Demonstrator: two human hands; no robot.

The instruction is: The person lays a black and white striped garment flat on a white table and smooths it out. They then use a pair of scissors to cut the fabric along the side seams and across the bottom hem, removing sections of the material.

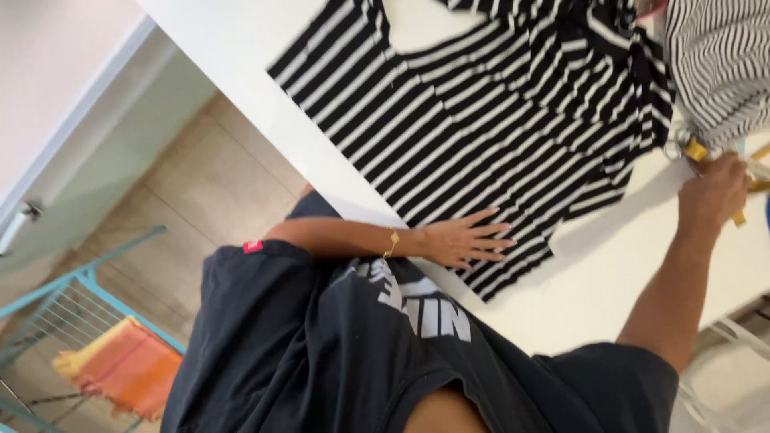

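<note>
So the view is tilted hard here, the person's dark t-shirt (353, 345) fills the bottom of the shot and the white table (609, 281) runs diagonally above it. Spread out on that table is a black-and-white striped top (473, 120), lying mostly flat, neckline up near the top edge of the frame, with one side bunched and folded over on itself toward the upper right.

Left hand (468, 239) is flat on the striped top, palm down, fingers (496, 228) stretched out and a bit spread, pressing on the hem corner nearest the table edge. It isn't gripping anything, just an open hand resting on the cloth. There's a thin gold bracelet (391, 241) on that wrist.

Right hand (712, 196) is off past the right side of the top, over the table, curled around something yellow (696, 151). It looks like a yellow-handled tool, maybe scissors, but it's blurry and mostly hidden behind the hand so I can't say for sure. The hand does look closed on it. It sits just beside the edge of the striped top, not on it.

Up in the far right corner there's another striped fabric (718, 56) with thinner stripes, piled up, touching or overlapping the bunched part of the top.

Down on the lower left, off the table, a teal wire drying rack (80, 297) stands on the wood-look floor (200, 184) with an orange towel (128, 369) draped over it
</note>
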